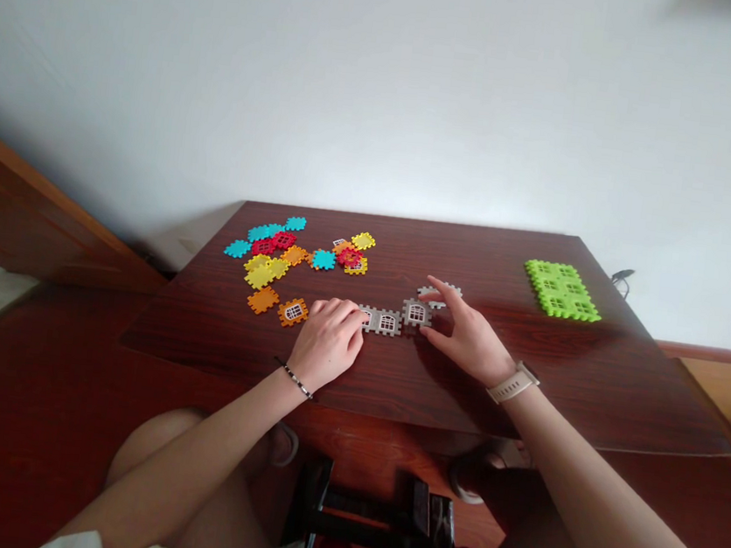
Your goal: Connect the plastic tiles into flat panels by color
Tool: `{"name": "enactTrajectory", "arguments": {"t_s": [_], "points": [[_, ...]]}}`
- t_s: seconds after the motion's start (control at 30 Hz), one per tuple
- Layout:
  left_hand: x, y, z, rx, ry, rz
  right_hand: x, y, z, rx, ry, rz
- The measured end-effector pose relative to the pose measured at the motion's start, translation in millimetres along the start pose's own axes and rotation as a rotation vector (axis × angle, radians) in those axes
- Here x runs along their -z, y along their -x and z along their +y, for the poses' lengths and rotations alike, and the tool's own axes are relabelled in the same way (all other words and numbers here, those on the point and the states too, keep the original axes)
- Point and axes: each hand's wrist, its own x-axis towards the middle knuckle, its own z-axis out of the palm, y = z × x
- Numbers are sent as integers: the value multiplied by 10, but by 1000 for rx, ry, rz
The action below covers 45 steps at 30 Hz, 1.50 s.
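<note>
Our left hand (330,333) rests at the left end of the grey strip (389,322), perhaps to steady it — whether it pinches, we cannot tell. Our right hand (468,343) spreads thumb and fingers beside the grey window tile (416,313) at the strip's right, seemingly to bracket it.

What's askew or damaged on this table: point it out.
Nothing looks damaged. The gray window tile by the right hand looks askew: it sits farther back than the gray pair beside it, out of line.
</note>
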Motion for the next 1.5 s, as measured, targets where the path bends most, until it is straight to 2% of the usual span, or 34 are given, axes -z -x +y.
{"name": "enactTrajectory", "arguments": {"t_s": [0.23, 0.37, 0.6, 0.87, 1.5], "points": [[-47, 6, 292, -121, 123, -58, 19, -8, -42, 24, -13, 16], [-96, -15, 376, -185, 122, -107, 5, -4, -27, 55, -19, 45], [-173, -9, 358, -160, 165, -115, 17, 9, -27, 56, 32, 36], [-162, 13, 370, -153, 170, -124, 17, -1, -41, 99, 56, -44], [-150, 22, 366, -161, 206, -139, -42, 14, 61, 151, 72, -96]]}}
